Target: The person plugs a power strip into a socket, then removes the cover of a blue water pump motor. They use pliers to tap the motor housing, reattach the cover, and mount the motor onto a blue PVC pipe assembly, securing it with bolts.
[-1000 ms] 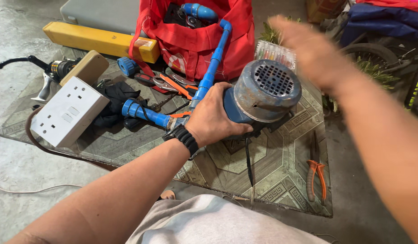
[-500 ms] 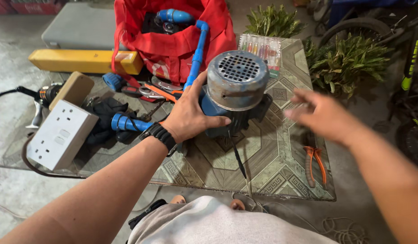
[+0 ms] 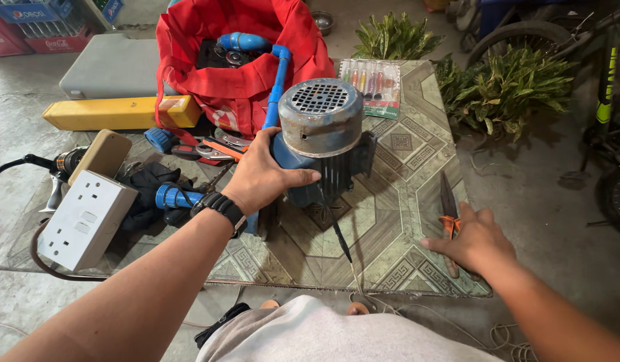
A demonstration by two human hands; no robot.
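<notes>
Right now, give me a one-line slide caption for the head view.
Left hand grips a blue pump motor on a patterned mat while the right hand lands on orange-handled pliers.

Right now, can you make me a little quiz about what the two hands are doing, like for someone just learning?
1. True or false: the left hand rests on the blue motor.
2. Which tool does the right hand touch: A pliers, B a hammer, C a saw?
3. What colour is the bag behind the motor?

Key: 1 true; 2 A; 3 red.
</notes>
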